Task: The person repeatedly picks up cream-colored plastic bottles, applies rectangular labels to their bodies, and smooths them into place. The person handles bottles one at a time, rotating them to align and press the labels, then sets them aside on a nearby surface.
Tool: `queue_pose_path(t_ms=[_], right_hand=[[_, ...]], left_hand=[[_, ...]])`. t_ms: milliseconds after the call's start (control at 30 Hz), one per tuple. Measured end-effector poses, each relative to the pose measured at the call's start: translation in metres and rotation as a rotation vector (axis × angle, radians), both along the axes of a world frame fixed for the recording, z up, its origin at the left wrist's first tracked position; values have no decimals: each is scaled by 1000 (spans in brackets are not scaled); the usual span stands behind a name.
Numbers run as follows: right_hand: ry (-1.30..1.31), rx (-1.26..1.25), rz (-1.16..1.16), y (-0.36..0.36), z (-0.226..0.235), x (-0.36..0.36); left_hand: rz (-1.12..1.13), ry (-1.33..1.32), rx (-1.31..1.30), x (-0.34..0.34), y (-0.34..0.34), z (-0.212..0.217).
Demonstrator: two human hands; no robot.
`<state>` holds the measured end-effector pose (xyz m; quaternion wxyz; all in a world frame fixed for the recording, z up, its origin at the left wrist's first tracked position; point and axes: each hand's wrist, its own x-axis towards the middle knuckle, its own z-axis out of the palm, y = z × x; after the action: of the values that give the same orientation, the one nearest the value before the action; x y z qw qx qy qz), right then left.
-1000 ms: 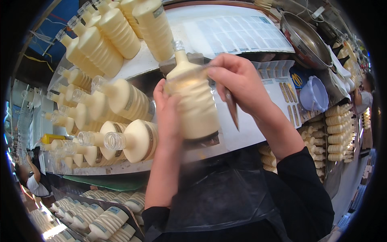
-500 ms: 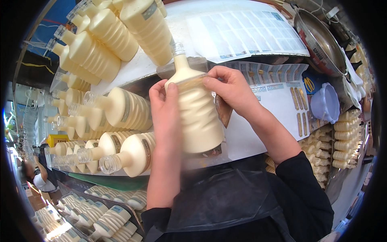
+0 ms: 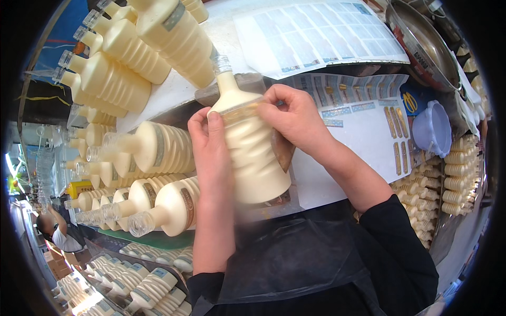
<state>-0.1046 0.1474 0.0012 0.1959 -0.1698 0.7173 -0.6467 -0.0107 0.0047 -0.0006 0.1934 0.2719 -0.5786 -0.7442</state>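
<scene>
A cream ribbed plastic bottle [image 3: 253,152] with a clear threaded neck stands tilted in front of me over the work table. My left hand [image 3: 208,145] grips its left side, thumb up at the shoulder. My right hand [image 3: 292,118] presses a thin strip label [image 3: 240,109] around the bottle's shoulder with its fingertips. A brown flat piece shows behind the bottle under my right hand.
Several like bottles [image 3: 158,203] lie stacked on their sides to the left and at the top left. Sheets of stickers [image 3: 363,121] cover the white table [image 3: 327,184]. A metal bowl [image 3: 421,47] and a lilac plastic bowl [image 3: 435,129] sit at the right, with more bottles [image 3: 458,174] beyond. Another person [image 3: 55,231] is at the far left.
The bottle has come closer and more upright. My right hand's fingers have slid along the strip label on the shoulder, and my left hand has shifted up its side.
</scene>
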Motion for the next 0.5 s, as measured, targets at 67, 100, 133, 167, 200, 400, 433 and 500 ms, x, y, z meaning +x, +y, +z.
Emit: queue_pose_path(t_ms=[67, 100, 133, 167, 200, 400, 433, 500], right_hand=[[6, 6, -12, -1, 2, 2], [8, 7, -18, -2, 2, 3], [53, 12, -31, -3, 2, 4], [97, 19, -44, -4, 2, 5], [142, 25, -58, -5, 1, 5], [35, -54, -18, 3, -13, -9], [-2, -78, -1, 6, -13, -12], [-73, -121, 34, 10, -11, -17]], left_hand=[[-14, -15, -38, 1, 1, 2], [-21, -40, -60, 0, 3, 4], [-27, -65, -81, -1, 4, 6], [-34, -90, -101, -2, 5, 6], [-42, -91, -99, -2, 5, 6], [-52, -74, -141, -2, 1, -1], [-36, -85, -200, -1, 2, 1], [3, -64, -318, -1, 4, 2]])
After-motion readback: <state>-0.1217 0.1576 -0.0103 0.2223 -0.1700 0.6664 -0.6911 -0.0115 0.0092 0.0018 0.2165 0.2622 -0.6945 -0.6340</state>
